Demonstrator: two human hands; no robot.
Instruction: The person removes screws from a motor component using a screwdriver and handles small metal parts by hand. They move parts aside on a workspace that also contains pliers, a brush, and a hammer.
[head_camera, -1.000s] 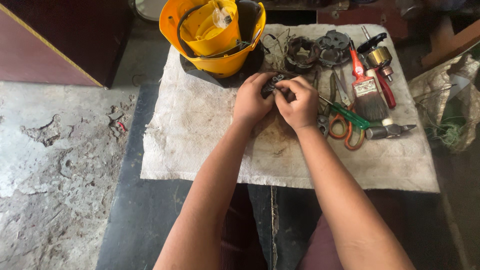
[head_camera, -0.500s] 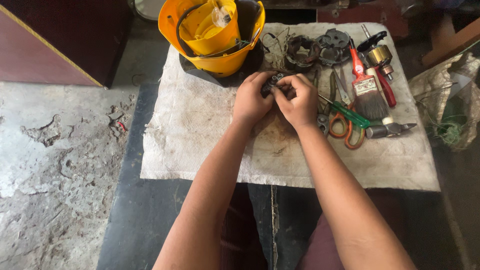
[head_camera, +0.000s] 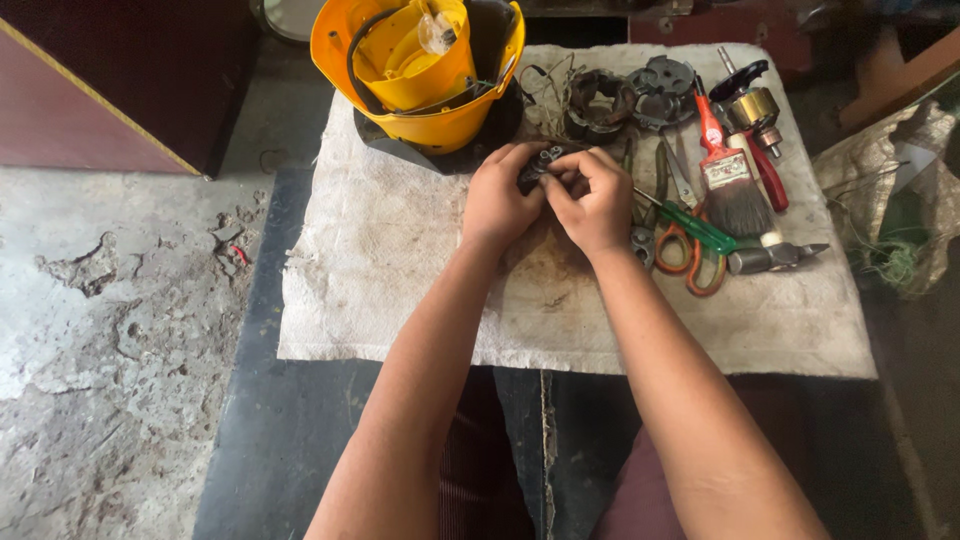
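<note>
Both hands' fingers (head_camera: 560, 185) pinch a small dark part (head_camera: 540, 163) above a stained cloth (head_camera: 400, 250) on cracked concrete floor (head_camera: 110, 330).

Our two bare forearms enter from the bottom edge and converge toward the upper middle. Left hand (head_camera: 497, 200): back turned up, knuckles toward the far side, fingers curled inward and closed at the tips. Right hand (head_camera: 593, 200): back turned up, wrist angled leftward, fingers bent and pinched together against those of the left. We hold both hands touching at the fingertips, thumbs tucked beneath and hidden. Wrists near each other; elbows wide apart, out of frame.
</note>
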